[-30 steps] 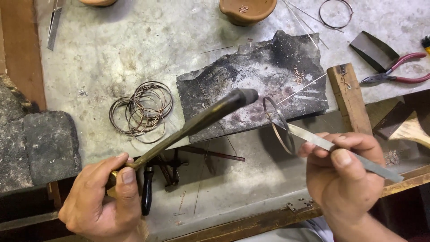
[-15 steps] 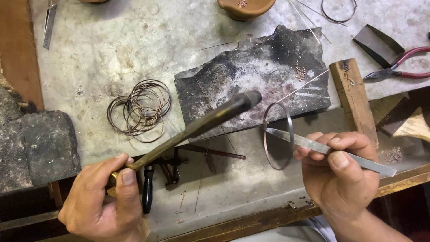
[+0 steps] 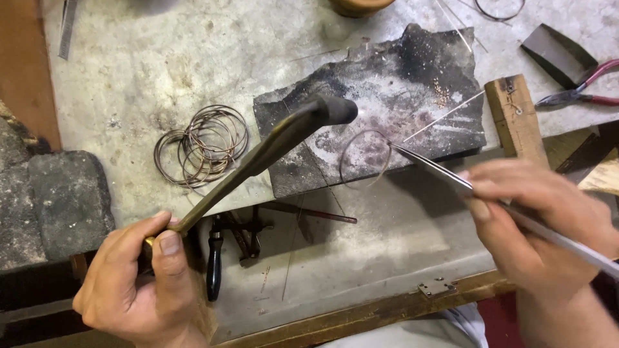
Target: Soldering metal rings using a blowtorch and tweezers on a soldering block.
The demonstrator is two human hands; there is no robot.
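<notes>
The left hand (image 3: 138,283) is clenched around the lower end of a brass torch (image 3: 258,158). The torch shaft runs diagonally up and to the right, and its dark nozzle (image 3: 335,109) hangs above the left part of a charred soldering block (image 3: 419,84).

The right hand (image 3: 535,219) pinches a pair of long steel tweezers (image 3: 438,169) between thumb and fingers. The tweezers extend up and to the left, and their tips meet the right edge of a thin wire ring (image 3: 365,158). The ring lies at the front edge of the soldering block, partly over the block and partly over the grey bench top (image 3: 161,58). Whether the tips grip the ring or only touch it cannot be told.

A thin straight wire (image 3: 445,116) lies on the block just to the right of the ring, slanting up to the right.

A loose pile of wire rings (image 3: 203,145) rests on the bench to the left of the block, well apart from the single ring. A wooden block (image 3: 516,119) stands just beside the right end of the soldering block. Red-handled pliers (image 3: 580,90) lie at the far right edge. A dark stone slab (image 3: 61,200) sits at the left, beside the left hand. A black-handled tool (image 3: 214,267) lies on the bench just to the right of the left hand.
</notes>
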